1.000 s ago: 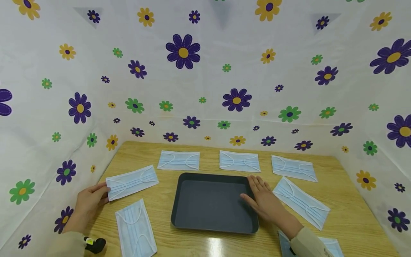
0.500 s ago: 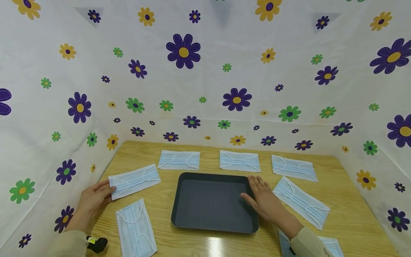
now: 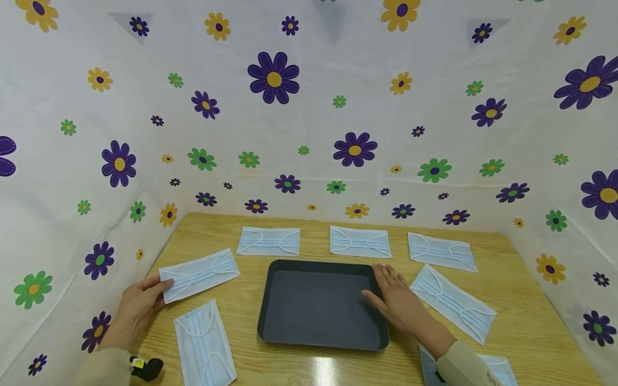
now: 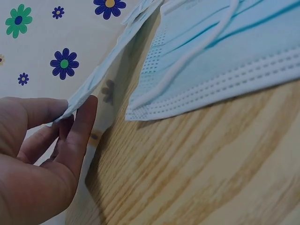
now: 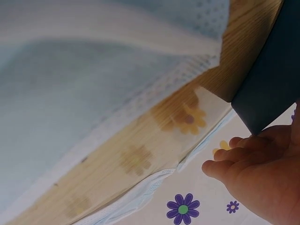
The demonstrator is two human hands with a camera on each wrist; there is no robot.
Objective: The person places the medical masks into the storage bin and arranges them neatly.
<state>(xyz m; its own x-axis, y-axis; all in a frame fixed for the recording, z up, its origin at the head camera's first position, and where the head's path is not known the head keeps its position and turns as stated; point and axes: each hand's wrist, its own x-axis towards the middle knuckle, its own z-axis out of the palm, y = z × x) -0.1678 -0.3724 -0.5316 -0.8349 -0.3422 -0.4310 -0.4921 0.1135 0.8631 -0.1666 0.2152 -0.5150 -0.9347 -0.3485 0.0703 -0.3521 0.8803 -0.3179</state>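
The wood-grain table (image 3: 536, 305) supports one dark rectangular tray (image 3: 321, 306) centrally; pale-blue face masks (image 3: 360, 242) lie left, right and far.

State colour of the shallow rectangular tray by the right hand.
Shallow rectangular tray: plain dark grey; best in head view.

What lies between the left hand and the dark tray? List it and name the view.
In the head view: the mask that the left hand pinches, the upper end of a second mask, then bare wooden table up to the dark tray.
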